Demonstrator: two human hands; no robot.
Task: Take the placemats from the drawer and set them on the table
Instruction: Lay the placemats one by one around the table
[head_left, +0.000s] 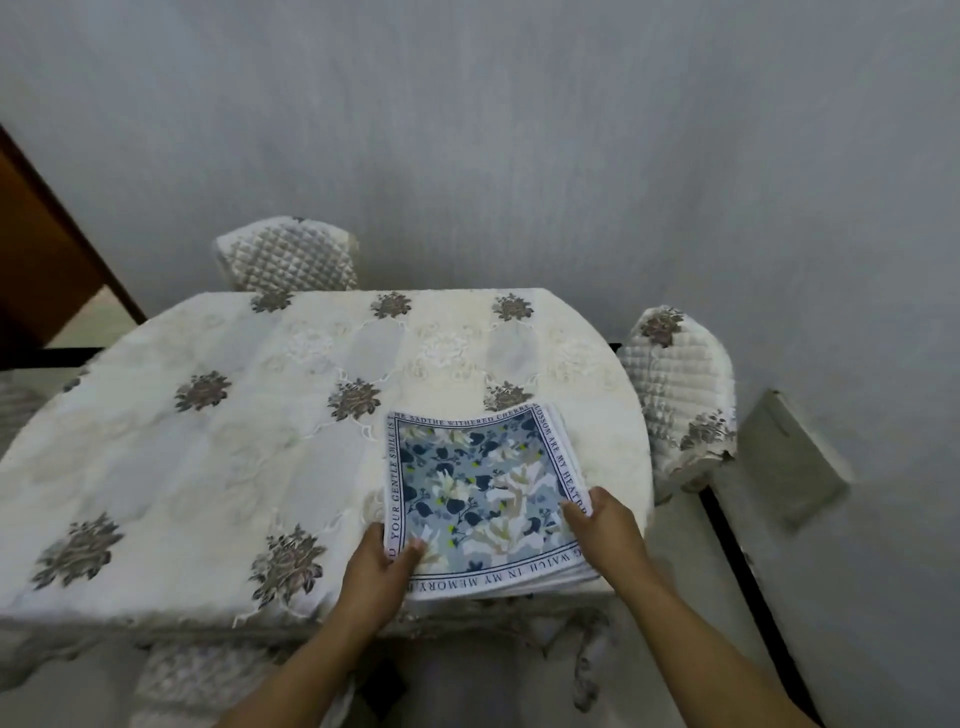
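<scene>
Wood, dark brown, slants along the far left edge of your view. Next to it, behind the surface, a chair back in a quilted cream cover stands against the grey wall. The surface wears a cream tablecloth scattered with brown flower motifs. On its near right part lies the stack of placemats, square, with a blue and white floral print and a border of printed lettering. The edges of several layers show at its right and near sides, and its near edge reaches the rim of the surface. Your left hand pinches the near left corner of the stack, thumb on top and fingers tucked beneath. Your right hand grips the right edge, thumb pressed on the top mat and the other fingers curled around the side. You cannot tell whether the stack rests fully or is held slightly up. Right of the surface stands a second chair in the same quilted cover. Beyond it a pale grey box sits by the wall.
</scene>
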